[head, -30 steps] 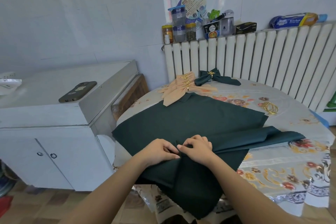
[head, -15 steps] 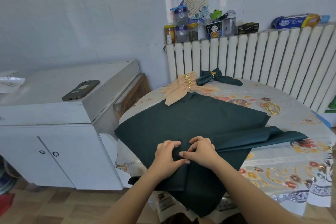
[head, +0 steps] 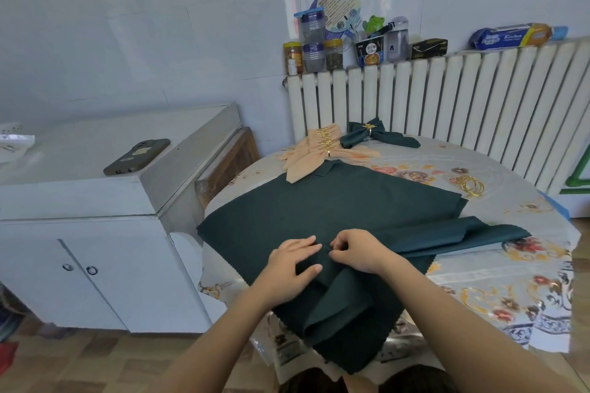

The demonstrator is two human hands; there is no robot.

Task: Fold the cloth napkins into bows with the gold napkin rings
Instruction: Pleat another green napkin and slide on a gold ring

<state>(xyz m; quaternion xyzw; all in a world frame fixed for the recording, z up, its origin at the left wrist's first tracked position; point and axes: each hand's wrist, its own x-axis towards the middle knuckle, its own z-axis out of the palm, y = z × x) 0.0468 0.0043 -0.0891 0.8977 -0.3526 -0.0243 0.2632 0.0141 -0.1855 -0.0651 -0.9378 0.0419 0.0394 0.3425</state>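
Green napkin: left hand flat on it, fingers straight; right hand pinches fold.

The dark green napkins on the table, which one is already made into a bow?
The small dark green napkin by the radiator, cinched with a gold napkin ring. The large dark green napkin under both hands lies spread, ringless.

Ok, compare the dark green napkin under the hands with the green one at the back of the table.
The dark green napkin under the hands lies spread wide, only partly pleated; the green bow at the back is fully gathered. The bow wears a gold ring; the spread napkin has none. The left hand and right hand work the spread one; nothing touches the bow. Both look like the same dark green cloth and lie on the same table.
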